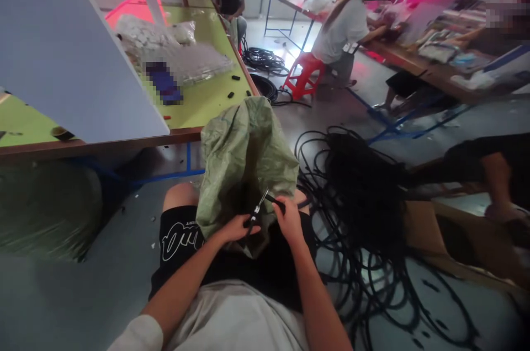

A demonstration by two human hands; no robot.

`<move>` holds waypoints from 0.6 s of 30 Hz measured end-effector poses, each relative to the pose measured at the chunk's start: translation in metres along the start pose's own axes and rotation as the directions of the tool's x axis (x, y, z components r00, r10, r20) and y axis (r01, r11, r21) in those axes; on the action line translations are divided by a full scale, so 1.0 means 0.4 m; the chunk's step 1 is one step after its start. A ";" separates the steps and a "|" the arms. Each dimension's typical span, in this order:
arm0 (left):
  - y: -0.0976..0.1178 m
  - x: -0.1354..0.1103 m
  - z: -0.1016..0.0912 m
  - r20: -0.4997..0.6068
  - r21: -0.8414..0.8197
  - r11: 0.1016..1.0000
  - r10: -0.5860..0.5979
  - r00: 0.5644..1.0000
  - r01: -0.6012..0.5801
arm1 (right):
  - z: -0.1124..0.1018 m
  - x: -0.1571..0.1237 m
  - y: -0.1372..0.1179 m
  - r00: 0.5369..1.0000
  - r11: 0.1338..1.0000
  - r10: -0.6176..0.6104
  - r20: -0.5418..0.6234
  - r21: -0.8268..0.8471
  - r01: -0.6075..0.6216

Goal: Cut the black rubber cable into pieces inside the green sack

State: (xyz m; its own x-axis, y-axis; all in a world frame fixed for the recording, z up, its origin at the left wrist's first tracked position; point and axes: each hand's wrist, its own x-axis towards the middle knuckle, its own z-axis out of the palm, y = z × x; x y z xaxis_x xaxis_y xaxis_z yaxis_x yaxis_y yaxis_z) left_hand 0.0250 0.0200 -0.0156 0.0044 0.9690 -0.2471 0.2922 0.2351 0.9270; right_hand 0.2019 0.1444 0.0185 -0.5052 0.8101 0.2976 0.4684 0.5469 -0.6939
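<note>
Over my lap, my left hand [237, 229] is closed around a pair of pliers [257, 210] with dark handles and a bright metal head. My right hand [287, 219] pinches a black cable [275, 201], whose end is at the pliers' head; whether the jaws touch it I cannot tell. Below and beyond both hands, a crumpled green woven sack [223, 158] lies draped across my knees, its dark mouth facing me.
A green-topped table [202, 36] at the left bears plastic bags [186, 61] and small black parts [236, 78]. Coiled black cables [360, 191] spread over the floor at right, beside a cardboard box [430, 229]. Several people sit nearby, one on a red stool [304, 72].
</note>
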 end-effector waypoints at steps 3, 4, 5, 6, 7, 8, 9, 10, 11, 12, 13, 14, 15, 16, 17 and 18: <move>0.000 0.002 -0.004 0.008 -0.001 1.000 0.000 1.000 0.000 | 0.000 0.005 0.000 0.999 0.999 0.033 -0.033 0.011 -0.032; -0.001 0.004 -0.005 0.011 -0.004 1.000 -0.002 1.000 0.002 | 0.001 0.007 -0.001 0.999 0.999 0.035 -0.032 0.013 -0.034; -0.001 0.004 -0.006 0.018 -0.008 1.000 -0.004 1.000 0.004 | 0.002 0.009 -0.003 0.999 0.999 0.038 -0.029 0.015 -0.037; 0.000 0.004 -0.007 0.025 -0.013 1.000 -0.007 1.000 0.007 | 0.003 0.010 -0.005 0.998 0.999 0.048 -0.031 0.016 -0.047; 0.000 0.004 -0.008 0.028 -0.016 1.000 -0.008 1.000 0.008 | 0.003 0.011 -0.008 0.997 0.998 0.065 -0.039 0.015 -0.065; 0.002 0.002 -0.008 0.030 -0.015 1.000 -0.007 1.000 0.007 | 0.004 0.011 -0.011 0.995 0.996 0.087 -0.052 0.013 -0.086; 0.004 0.001 -0.009 0.031 -0.011 1.000 -0.003 1.000 0.003 | 0.004 0.011 -0.015 0.992 0.994 0.105 -0.065 0.010 -0.105; 0.006 -0.001 -0.009 0.029 -0.005 1.000 0.000 1.000 0.000 | 0.004 0.011 -0.019 0.991 0.993 0.116 -0.073 0.008 -0.116; 0.008 -0.002 -0.009 0.026 0.003 1.000 0.003 1.000 -0.003 | 0.004 0.011 -0.023 0.991 0.993 0.117 -0.071 0.008 -0.116; 0.009 -0.003 -0.010 0.024 0.014 1.000 0.006 1.000 -0.006 | 0.004 0.011 -0.026 0.991 0.994 0.112 -0.067 0.009 -0.112; 0.009 -0.003 -0.010 0.024 0.025 1.000 0.014 1.000 -0.014 | 0.004 0.012 -0.029 0.991 0.994 0.113 -0.069 0.009 -0.112; 0.009 -0.003 -0.010 0.029 0.035 0.999 0.022 0.999 -0.023 | 0.004 0.013 -0.031 0.989 0.993 0.120 -0.084 0.009 -0.120; 0.009 -0.001 -0.009 0.037 0.043 0.999 0.030 0.999 -0.031 | 0.003 0.014 -0.031 0.985 0.991 0.133 -0.106 0.007 -0.133; 0.008 0.001 -0.008 0.050 0.047 0.998 0.034 0.998 -0.037 | 0.003 0.016 -0.031 0.982 0.990 0.142 -0.128 0.004 -0.143; 0.007 0.003 -0.007 0.067 0.045 0.998 0.037 0.997 -0.041 | 0.002 0.017 -0.031 0.981 0.990 0.138 -0.137 -0.001 -0.140; 0.006 0.005 -0.005 0.083 0.035 0.999 0.038 0.996 -0.041 | 0.000 0.018 -0.030 0.985 0.993 0.118 -0.125 -0.009 -0.120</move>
State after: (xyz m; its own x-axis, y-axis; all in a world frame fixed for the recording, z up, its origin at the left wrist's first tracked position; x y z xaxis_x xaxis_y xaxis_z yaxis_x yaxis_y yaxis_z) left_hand 0.0237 0.0226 -0.0134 0.0952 0.9674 -0.2348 0.3255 0.1927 0.9257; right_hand 0.1925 0.1438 0.0289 -0.3520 0.8889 0.2932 0.5319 0.4477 -0.7188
